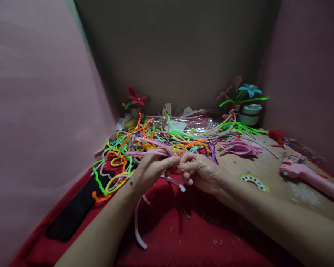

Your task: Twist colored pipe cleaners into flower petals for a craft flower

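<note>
Above the red cloth [189, 230], my two hands meet fingertip to fingertip. My left hand [157, 165] is closed around several light pink pipe cleaners [147, 142], which stick out to the left behind its thumb. Pale pink ends [176, 182] hang below the fingers, and a longer pale strip [138, 226] curves down under my left wrist. My right hand [199, 168] is pinched, thumb against index finger, right at the left thumb's tip. What sits between those fingertips is too small and hidden to make out. Just behind both hands lies a tangled heap of coloured pipe cleaners [122, 142].
A black phone-like slab [69, 209] lies at left. To the right are a bundle of pink pipe cleaners [242, 147], a tape roll [254, 181] and a pink tool [308, 174]. Pipe-cleaner flowers, one blue [250, 90] and one red [138, 99], stand behind, near a lidded jar [249, 115].
</note>
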Action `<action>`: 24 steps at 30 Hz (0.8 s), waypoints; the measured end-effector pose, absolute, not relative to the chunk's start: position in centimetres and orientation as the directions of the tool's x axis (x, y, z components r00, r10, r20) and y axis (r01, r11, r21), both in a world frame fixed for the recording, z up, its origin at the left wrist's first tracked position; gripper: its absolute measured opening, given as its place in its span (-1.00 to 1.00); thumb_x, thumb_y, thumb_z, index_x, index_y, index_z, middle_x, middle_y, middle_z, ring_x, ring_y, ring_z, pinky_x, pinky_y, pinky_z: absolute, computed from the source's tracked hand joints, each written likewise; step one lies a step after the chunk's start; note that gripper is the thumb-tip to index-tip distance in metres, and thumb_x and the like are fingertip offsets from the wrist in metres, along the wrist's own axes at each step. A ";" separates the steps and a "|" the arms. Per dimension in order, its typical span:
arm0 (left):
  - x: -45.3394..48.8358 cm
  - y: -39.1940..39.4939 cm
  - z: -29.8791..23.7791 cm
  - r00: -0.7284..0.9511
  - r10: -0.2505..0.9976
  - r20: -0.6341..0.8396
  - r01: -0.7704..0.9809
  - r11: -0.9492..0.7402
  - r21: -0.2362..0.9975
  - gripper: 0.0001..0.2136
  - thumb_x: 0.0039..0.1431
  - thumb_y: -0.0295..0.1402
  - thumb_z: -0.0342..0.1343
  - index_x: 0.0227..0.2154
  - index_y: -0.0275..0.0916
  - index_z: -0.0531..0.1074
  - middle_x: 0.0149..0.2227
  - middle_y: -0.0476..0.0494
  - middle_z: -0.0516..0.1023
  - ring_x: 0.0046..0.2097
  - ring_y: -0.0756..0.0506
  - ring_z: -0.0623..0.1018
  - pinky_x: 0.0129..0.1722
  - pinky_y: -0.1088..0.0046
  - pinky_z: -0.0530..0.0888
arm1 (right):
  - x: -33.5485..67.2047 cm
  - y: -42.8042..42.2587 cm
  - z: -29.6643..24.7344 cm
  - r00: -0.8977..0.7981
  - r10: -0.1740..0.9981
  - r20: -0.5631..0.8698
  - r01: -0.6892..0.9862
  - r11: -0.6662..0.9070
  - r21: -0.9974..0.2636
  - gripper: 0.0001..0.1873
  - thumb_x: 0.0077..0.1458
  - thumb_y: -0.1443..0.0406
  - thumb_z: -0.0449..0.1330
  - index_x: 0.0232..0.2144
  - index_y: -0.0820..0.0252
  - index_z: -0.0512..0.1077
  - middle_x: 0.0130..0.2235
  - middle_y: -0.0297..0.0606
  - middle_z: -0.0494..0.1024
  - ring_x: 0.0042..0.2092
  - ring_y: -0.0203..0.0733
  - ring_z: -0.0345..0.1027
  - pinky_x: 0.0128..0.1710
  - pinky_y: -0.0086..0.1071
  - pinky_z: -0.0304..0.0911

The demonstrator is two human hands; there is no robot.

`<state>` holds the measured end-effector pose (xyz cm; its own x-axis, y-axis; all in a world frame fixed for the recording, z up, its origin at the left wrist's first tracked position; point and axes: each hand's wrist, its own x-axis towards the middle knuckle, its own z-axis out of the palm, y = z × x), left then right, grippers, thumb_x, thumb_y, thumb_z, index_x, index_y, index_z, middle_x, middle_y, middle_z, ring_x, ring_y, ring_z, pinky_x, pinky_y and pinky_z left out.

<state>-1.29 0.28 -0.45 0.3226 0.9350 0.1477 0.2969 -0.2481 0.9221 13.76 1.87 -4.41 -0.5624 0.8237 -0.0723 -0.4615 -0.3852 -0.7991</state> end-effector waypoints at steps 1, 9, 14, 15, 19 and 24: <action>-1.3 0.3 -0.3 0.318 0.937 0.142 0.340 -0.253 0.906 -0.74 0.07 -0.33 0.07 -0.67 -0.32 0.35 -0.68 0.03 0.29 -0.59 0.07 0.27 -0.59 0.56 0.19 | 13.8 1.9 -4.4 -0.560 0.825 -0.076 -0.452 -0.381 -0.806 -0.74 -0.36 0.45 0.34 -0.57 0.28 0.32 -0.67 -0.42 0.39 -0.69 -0.44 0.19 -0.74 -0.57 0.06; -1.1 0.7 -1.2 0.262 0.926 0.271 0.507 -0.371 0.778 -0.86 0.00 -0.37 0.12 -0.60 -0.25 0.49 -0.55 -0.04 0.50 -0.45 -0.01 0.45 -0.43 0.54 0.34 | 13.6 2.1 -4.4 -0.393 0.909 -0.137 -0.215 -0.236 -0.948 -0.83 -0.36 0.38 0.28 -0.63 0.29 0.34 -0.70 -0.42 0.34 -0.73 -0.46 0.08 -0.78 -0.54 -0.06; -0.6 0.6 -1.3 0.022 0.964 0.266 0.445 -0.248 0.861 -0.83 -0.07 -0.39 0.16 -0.70 -0.27 0.39 -0.70 0.03 0.37 -0.60 0.04 0.34 -0.59 0.55 0.25 | 13.3 1.7 -4.0 -0.358 0.928 -0.101 -0.144 -0.162 -0.976 -0.87 -0.29 0.43 0.22 -0.69 0.24 0.30 -0.77 -0.46 0.26 -0.77 -0.46 0.01 -0.78 -0.51 -0.15; -0.7 0.6 -1.2 0.010 0.975 0.220 0.404 -0.205 0.891 -0.78 -0.06 -0.36 0.16 -0.72 -0.28 0.36 -0.74 0.06 0.30 -0.66 0.07 0.27 -0.65 0.55 0.19 | 13.2 1.6 -3.9 -0.367 0.923 -0.116 -0.102 -0.164 -0.981 -0.87 -0.28 0.44 0.21 -0.69 0.24 0.30 -0.78 -0.47 0.25 -0.77 -0.46 -0.01 -0.77 -0.51 -0.17; -1.6 1.0 -1.1 0.070 0.994 0.083 0.276 -0.099 0.956 -0.72 -0.06 -0.26 0.19 -0.70 -0.30 0.31 -0.78 0.09 0.20 -0.73 0.11 0.17 -0.73 0.56 0.06 | 13.5 1.5 -3.8 -0.398 0.906 -0.142 0.016 -0.148 -0.989 -0.87 -0.23 0.45 0.19 -0.71 0.26 0.33 -0.81 -0.46 0.22 -0.76 -0.47 -0.05 -0.75 -0.50 -0.20; -1.9 1.2 -1.1 0.095 0.991 0.099 0.233 -0.119 0.965 -0.76 -0.06 -0.26 0.20 -0.63 -0.30 0.33 -0.75 0.07 0.28 -0.70 0.10 0.25 -0.71 0.59 0.14 | 13.8 1.8 -4.4 -0.501 0.865 -0.035 -0.035 -0.061 -0.998 -0.82 -0.11 0.28 0.20 -0.63 0.29 0.41 -0.76 -0.44 0.25 -0.72 -0.45 -0.02 -0.70 -0.47 -0.15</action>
<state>-1.89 1.15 -1.14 0.0950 0.9905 0.0993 0.2334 -0.1191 0.9651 13.81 1.80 -4.40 -0.5006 0.8650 -0.0348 -0.0353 -0.0606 -0.9975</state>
